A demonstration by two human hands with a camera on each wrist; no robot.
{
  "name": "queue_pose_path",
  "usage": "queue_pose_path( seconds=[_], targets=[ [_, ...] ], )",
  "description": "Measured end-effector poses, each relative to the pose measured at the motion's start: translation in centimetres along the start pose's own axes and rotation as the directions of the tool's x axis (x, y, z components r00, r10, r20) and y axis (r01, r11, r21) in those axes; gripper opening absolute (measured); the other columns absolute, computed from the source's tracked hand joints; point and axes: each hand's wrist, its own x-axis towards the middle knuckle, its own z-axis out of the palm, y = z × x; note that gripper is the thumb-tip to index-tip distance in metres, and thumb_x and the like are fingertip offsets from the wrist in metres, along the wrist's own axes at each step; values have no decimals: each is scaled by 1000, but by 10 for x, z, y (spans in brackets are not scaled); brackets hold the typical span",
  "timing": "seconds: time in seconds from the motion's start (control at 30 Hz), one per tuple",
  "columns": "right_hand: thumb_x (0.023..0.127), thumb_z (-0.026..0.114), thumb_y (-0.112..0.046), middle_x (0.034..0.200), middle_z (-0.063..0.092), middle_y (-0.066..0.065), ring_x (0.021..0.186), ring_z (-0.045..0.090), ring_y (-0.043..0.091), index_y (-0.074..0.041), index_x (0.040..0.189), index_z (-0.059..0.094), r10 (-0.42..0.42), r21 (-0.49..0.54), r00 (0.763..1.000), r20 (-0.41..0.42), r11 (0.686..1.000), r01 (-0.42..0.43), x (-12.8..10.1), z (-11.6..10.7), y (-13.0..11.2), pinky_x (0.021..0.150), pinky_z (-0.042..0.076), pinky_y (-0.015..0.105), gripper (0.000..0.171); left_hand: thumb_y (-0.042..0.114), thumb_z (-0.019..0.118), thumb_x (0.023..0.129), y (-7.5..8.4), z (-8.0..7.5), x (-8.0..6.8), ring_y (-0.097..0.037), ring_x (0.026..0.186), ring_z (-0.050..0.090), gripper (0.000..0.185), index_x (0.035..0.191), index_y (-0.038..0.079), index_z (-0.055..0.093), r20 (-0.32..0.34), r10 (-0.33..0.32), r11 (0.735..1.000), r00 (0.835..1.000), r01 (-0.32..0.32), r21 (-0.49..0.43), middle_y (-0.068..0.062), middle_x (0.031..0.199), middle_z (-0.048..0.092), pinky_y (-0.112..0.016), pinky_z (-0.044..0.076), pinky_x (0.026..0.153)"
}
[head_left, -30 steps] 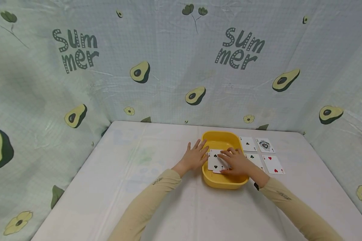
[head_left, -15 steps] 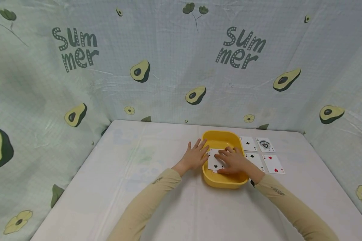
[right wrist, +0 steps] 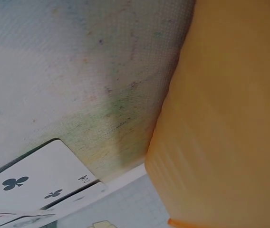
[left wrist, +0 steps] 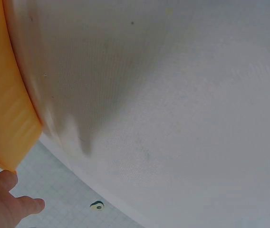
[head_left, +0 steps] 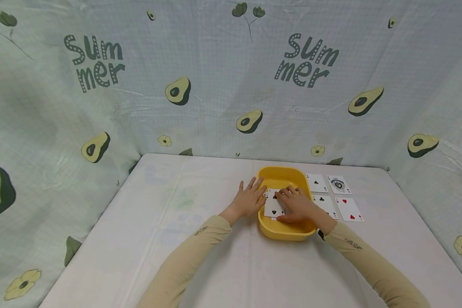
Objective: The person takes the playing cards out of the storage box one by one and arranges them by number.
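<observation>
On the white table stands a yellow plastic basin (head_left: 286,236), with playing cards inside it. A spade playing card (head_left: 271,209) lies face up on top, and the white edge of another shows beneath it. My left hand (head_left: 247,200) rests with spread fingers at the basin's left rim, its fingertips reaching toward the card. In the left wrist view, the left fingers (left wrist: 5,179) touch the yellow rim. My right hand (head_left: 298,207) reaches over the right rim, its fingers and thumb spread across the spade card's right side, which they hide. The right wrist view does not show the fingers.
Right of the basin, face-up cards lie in two rows: an ace of clubs (head_left: 316,183), an ornate ace (head_left: 338,185), a club card (head_left: 325,206) and a two of hearts (head_left: 348,209). A patterned cloth (head_left: 211,77) hangs behind the table.
My right hand has shifted a little left over the spade card. The card has slid slightly left and away inside the basin. My left hand has stayed in place.
</observation>
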Motion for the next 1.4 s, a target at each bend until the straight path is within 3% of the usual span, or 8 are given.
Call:
queue_pose_path(
  seconds=[0.27, 0.57, 0.87, 1.4],
  targets=[
    [64, 69, -57, 123, 44, 11, 116, 33, 29, -4, 130, 43, 35, 28, 999, -38, 999, -34, 0, -2, 0, 99, 28, 54, 88, 34, 28, 96, 0, 1, 1, -26, 139, 12, 47, 139, 17, 32, 15, -8, 1000, 1000, 8, -10, -1, 152, 12, -56, 16, 106],
    [57, 75, -55, 118, 41, 12, 112, 34, 32, -11, 129, 44, 80, 50, 993, -88, 996, -75, -5, -7, 0, 96, 29, 54, 90, 35, 26, 96, -1, 1, 0, -27, 139, 13, 47, 139, 16, 33, -1, 3, 1000, 1000, -3, -7, -2, 151, 13, -57, 17, 105],
    [58, 73, -58, 114, 43, 13, 110, 34, 35, -13, 130, 43, 44, -11, 988, -147, 999, -46, -17, -17, 3, 90, 29, 54, 90, 35, 25, 97, -1, 1, 0, -27, 139, 13, 47, 140, 17, 32, 6, 3, 1000, 1000, -3, -2, -2, 151, 13, -57, 16, 106],
    [66, 68, -54, 132, 44, 9, 114, 33, 33, -16, 135, 40, 81, -58, 984, -160, 994, -92, -44, -42, 5, 93, 27, 55, 83, 34, 25, 96, -1, 4, 2, -27, 139, 12, 47, 139, 16, 33, -3, 1, 1000, 1000, -1, -15, -2, 151, 12, -58, 16, 105]
  ],
)
